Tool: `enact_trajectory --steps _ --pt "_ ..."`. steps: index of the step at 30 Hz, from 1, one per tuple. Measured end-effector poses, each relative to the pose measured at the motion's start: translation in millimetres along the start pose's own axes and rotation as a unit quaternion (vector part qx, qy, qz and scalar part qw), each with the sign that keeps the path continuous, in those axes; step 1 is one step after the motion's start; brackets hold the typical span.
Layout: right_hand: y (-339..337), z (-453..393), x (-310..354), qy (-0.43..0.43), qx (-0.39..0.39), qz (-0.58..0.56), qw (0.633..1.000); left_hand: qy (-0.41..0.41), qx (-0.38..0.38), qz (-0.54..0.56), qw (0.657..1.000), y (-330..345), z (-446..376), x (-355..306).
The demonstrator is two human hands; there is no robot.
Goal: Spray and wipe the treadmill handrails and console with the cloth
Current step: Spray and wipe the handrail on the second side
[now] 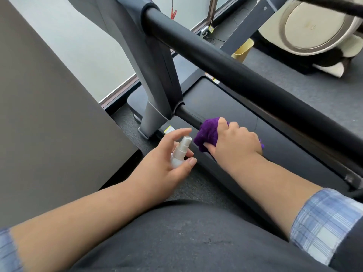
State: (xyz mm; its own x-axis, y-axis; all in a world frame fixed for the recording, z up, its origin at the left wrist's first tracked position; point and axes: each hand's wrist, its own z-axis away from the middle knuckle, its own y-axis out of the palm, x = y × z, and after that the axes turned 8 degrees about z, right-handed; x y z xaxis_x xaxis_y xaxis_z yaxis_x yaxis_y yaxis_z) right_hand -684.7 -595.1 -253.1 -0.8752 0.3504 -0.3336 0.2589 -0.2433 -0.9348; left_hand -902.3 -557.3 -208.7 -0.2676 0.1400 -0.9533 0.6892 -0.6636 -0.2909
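A thick black padded handrail runs diagonally from the grey upright toward the lower right. A second, thinner black handrail leaves the upright lower down. My right hand grips a purple cloth wrapped around this lower rail. My left hand holds a small white spray bottle just left of the cloth, its nozzle pointing up and toward the cloth, with the index finger raised over the top. The console is out of view.
The dark treadmill belt lies below the rails. A grey panel fills the left side. A beige exercise machine and a yellow bin stand at the upper right on dark carpet.
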Motion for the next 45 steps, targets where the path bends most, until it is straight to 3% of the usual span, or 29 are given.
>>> enact_trajectory --steps 10,19,29,37,45 --pt "-16 -75 80 -0.003 -0.031 -0.009 0.999 -0.002 0.041 -0.014 0.999 -73 -25 32" --pt "-16 -18 18 0.04 0.024 -0.059 0.997 0.049 0.154 -0.015 0.987 -74 -58 22" --pt "-21 -26 46 0.085 0.054 0.031 0.994 0.04 0.117 -0.029 0.992 -109 -66 43" --pt "-42 -75 92 0.065 0.06 -0.051 0.995 0.047 0.148 -0.032 0.987 -90 -63 31" --pt "-24 -44 56 0.023 0.027 -0.053 0.998 0.06 0.185 -0.045 0.98 -41 -48 6"
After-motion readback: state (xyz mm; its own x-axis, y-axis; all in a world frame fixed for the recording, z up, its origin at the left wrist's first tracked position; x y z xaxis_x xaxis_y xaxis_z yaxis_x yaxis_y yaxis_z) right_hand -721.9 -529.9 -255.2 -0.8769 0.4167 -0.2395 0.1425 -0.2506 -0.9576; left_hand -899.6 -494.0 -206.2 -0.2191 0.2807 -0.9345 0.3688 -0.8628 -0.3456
